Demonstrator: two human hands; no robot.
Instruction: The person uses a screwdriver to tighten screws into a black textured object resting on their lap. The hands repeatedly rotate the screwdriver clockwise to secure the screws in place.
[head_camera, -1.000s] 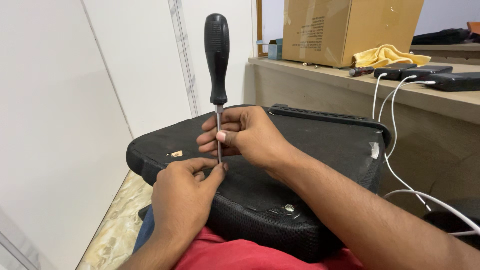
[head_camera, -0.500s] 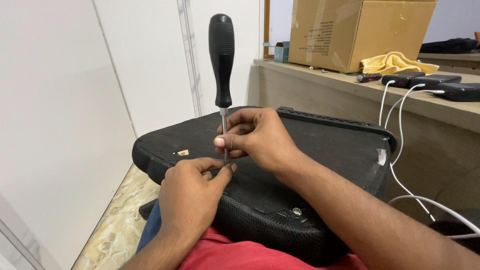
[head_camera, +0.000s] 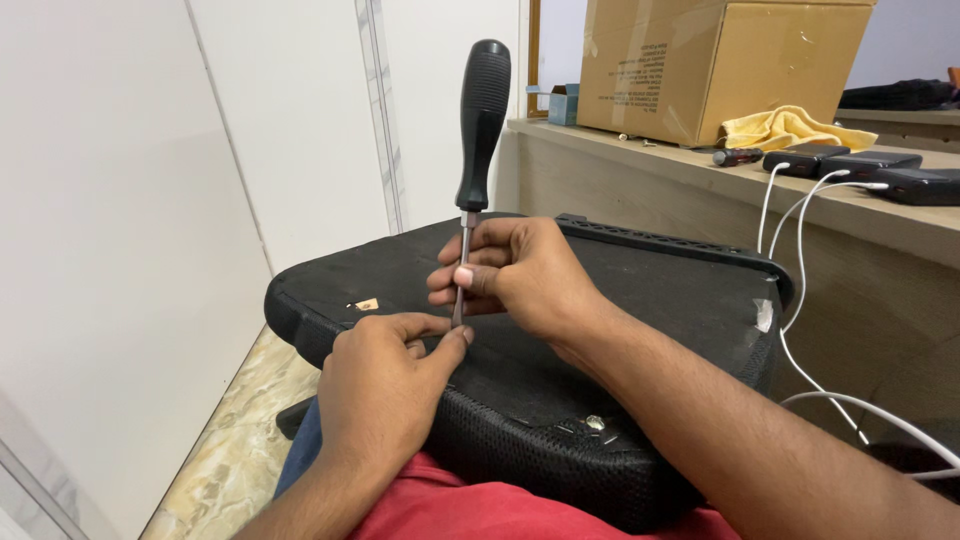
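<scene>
A black upholstered seat cushion (head_camera: 650, 290) lies upside down across my lap. A screwdriver (head_camera: 480, 130) with a long black handle stands upright on it, tip down. My right hand (head_camera: 520, 275) pinches its metal shaft between thumb and fingers. My left hand (head_camera: 385, 385) rests on the cushion just below, its thumb and forefinger pinched together at the screwdriver's tip. Whatever sits under the tip is hidden by my fingers. A small screw head (head_camera: 596, 423) shows near the cushion's front edge.
A wooden shelf (head_camera: 700, 165) runs along the right, carrying a cardboard box (head_camera: 730, 60), a yellow cloth (head_camera: 785, 128), dark devices (head_camera: 870, 165) with white cables (head_camera: 800, 260) hanging down. White wall panels (head_camera: 150, 200) stand at left, above marble floor (head_camera: 235, 430).
The hands and screwdriver hold the same pose on the cushion. Only the view has shifted slightly, moving everything a little to the right in the picture.
</scene>
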